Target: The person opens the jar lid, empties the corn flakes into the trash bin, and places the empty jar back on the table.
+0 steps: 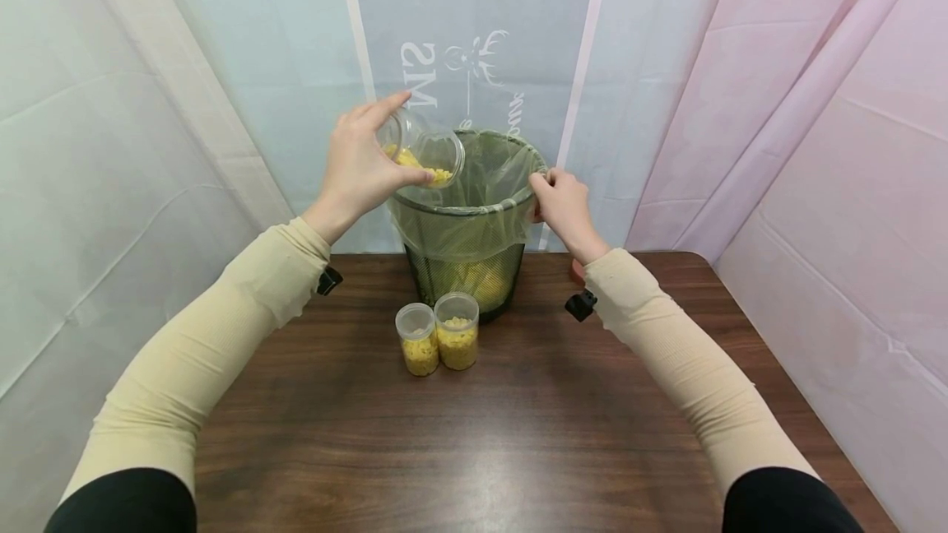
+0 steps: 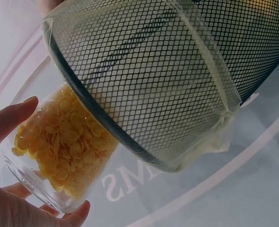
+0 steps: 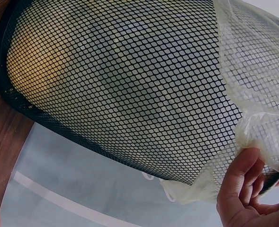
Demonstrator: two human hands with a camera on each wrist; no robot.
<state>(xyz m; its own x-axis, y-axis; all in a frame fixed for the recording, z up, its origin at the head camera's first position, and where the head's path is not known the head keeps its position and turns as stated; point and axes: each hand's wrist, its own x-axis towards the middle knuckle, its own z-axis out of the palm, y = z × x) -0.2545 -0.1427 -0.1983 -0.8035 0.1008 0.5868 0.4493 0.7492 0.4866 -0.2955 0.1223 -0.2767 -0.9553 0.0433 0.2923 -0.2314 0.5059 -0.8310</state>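
My left hand (image 1: 361, 161) grips a clear plastic jar (image 1: 442, 146), tipped over the rim of a black mesh wastebasket (image 1: 425, 266). Yellow flakes (image 2: 68, 139), which look like corn flakes, lie inside the tilted jar in the left wrist view. A thin translucent bin liner (image 1: 474, 233) lines the basket and folds over its rim. At the rim's right side my right hand (image 1: 563, 206) pinches the liner's edge between thumb and fingers. Through the mesh a yellow mass (image 3: 37, 61) shows at the basket's bottom.
Two clear jars, a smaller one (image 1: 419, 352) and a larger one (image 1: 458, 344), stand in front of the basket, holding yellow flakes. A reddish object (image 1: 578, 271) lies partly hidden behind the right wrist. Curtains (image 1: 652, 89) hang behind and beside the brown wooden table (image 1: 474, 451).
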